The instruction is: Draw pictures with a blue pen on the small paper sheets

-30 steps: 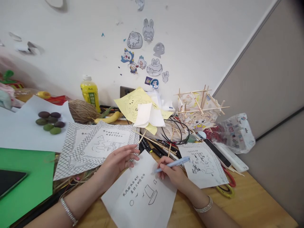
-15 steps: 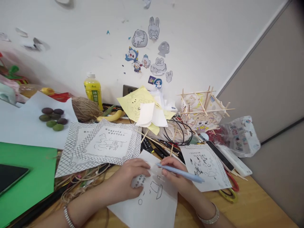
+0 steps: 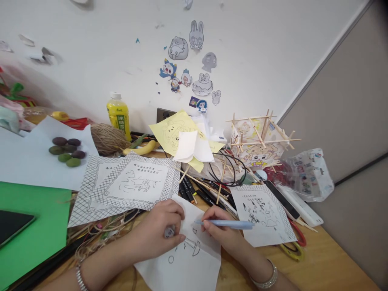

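Observation:
A white sheet of paper (image 3: 194, 270) lies in front of me, with ink outlines and a few characters on it. It bulges a little near the middle. My left hand (image 3: 160, 230) rests on its left part, fingers bent and thumb apart from them, hiding much of the writing. In my right hand (image 3: 220, 230) is a light blue pen (image 3: 235, 224), held between thumb and fingers. The pen points left over the sheet, close to the drawn shapes; whether its tip touches the paper I cannot tell.
Crosshatch-bordered drawings lie at left (image 3: 142, 182) and right (image 3: 263, 214). Behind are markers (image 3: 209, 198), a banana (image 3: 141, 148), a yellow drink bottle (image 3: 118, 115) and a wooden-stick frame (image 3: 257, 141). Scissors (image 3: 292, 250) lie at right, green fruits (image 3: 68, 151) at left.
My left hand has shifted slightly left and the sheet has slid left and bulged. My right hand has tilted the pen nearer to level and moved its tip left and down.

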